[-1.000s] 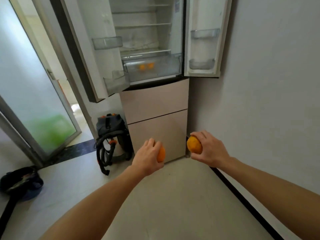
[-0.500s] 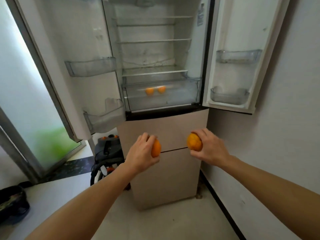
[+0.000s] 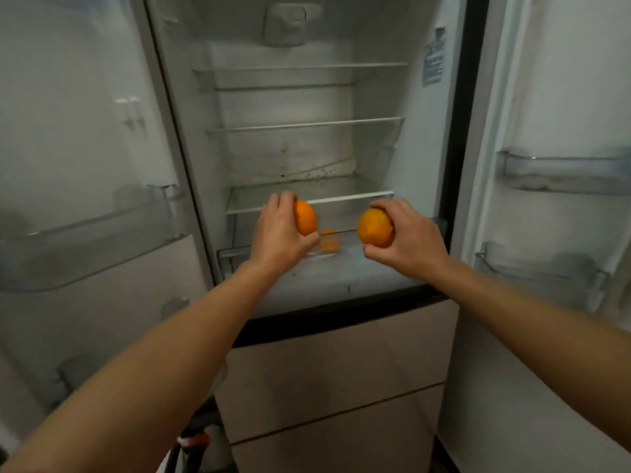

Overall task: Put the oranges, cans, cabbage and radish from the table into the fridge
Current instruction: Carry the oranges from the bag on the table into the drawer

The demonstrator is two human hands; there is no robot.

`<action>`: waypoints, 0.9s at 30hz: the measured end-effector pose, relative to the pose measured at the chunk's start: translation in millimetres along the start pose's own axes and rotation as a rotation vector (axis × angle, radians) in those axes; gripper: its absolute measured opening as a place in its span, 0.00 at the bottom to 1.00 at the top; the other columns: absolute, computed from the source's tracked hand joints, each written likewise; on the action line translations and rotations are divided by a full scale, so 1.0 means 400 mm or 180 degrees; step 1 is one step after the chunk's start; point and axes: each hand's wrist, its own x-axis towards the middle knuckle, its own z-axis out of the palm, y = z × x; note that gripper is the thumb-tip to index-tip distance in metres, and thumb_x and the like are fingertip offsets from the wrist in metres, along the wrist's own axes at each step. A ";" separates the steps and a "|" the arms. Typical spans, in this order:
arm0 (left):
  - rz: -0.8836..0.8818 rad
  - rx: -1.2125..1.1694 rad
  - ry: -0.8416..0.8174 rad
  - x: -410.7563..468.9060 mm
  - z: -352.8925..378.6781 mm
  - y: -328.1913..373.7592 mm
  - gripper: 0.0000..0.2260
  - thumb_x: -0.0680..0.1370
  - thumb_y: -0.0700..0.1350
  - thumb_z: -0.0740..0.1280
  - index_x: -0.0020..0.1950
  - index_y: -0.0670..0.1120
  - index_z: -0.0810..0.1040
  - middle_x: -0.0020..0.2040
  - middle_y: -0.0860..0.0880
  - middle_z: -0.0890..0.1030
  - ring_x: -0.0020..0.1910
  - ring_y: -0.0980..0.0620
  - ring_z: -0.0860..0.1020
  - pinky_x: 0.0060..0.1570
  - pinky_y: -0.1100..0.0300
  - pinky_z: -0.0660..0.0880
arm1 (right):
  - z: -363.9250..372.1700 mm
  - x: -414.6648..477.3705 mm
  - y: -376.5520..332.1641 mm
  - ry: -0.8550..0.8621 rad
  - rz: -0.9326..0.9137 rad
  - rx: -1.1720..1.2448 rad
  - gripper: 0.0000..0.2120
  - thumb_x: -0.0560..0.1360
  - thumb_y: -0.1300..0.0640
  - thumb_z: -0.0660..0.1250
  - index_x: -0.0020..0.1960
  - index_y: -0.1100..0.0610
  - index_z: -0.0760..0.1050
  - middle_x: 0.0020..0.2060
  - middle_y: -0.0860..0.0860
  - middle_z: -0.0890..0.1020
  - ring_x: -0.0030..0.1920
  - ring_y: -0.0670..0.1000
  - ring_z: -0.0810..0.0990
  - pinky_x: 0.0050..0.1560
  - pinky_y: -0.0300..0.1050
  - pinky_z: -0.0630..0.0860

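— What's in each hand?
— L hand (image 3: 280, 233) curls round one orange (image 3: 305, 218), thumb under it. R hand (image 3: 408, 238) grips a second orange (image 3: 375, 228), fingers over the top. Both fruits are up in front of the open fridge (image 3: 290, 158), just above the clear bottom drawer (image 3: 351, 266), hands apart from each other.
— Anything in there?
— Orange smear inside that drawer, between my hands: prob. more oranges (image 3: 328, 245), too blurred to count. Glass shelves (image 3: 307, 124) above, door bins (image 3: 560, 172) L & R.
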 end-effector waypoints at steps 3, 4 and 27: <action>-0.0075 -0.0033 -0.0036 0.122 0.055 -0.037 0.29 0.66 0.48 0.76 0.63 0.45 0.70 0.58 0.44 0.71 0.57 0.44 0.71 0.53 0.54 0.69 | 0.033 0.131 0.050 0.0013 -0.0033 -0.0082 0.34 0.62 0.44 0.74 0.65 0.48 0.69 0.58 0.51 0.76 0.52 0.56 0.78 0.49 0.50 0.75; -0.0107 -0.0025 -0.0066 0.156 0.071 -0.051 0.29 0.66 0.48 0.76 0.64 0.46 0.70 0.59 0.44 0.71 0.58 0.44 0.71 0.54 0.53 0.70 | 0.045 0.176 0.066 -0.0008 -0.0018 -0.0113 0.34 0.63 0.44 0.74 0.65 0.48 0.69 0.58 0.51 0.76 0.53 0.56 0.78 0.49 0.50 0.74; -0.0786 0.1403 -0.3337 0.393 0.434 -0.262 0.34 0.62 0.56 0.79 0.64 0.50 0.71 0.58 0.49 0.76 0.52 0.47 0.78 0.53 0.51 0.79 | 0.562 0.549 0.270 -0.4122 0.0266 -0.0632 0.33 0.61 0.49 0.81 0.57 0.59 0.69 0.55 0.57 0.76 0.47 0.61 0.82 0.35 0.51 0.82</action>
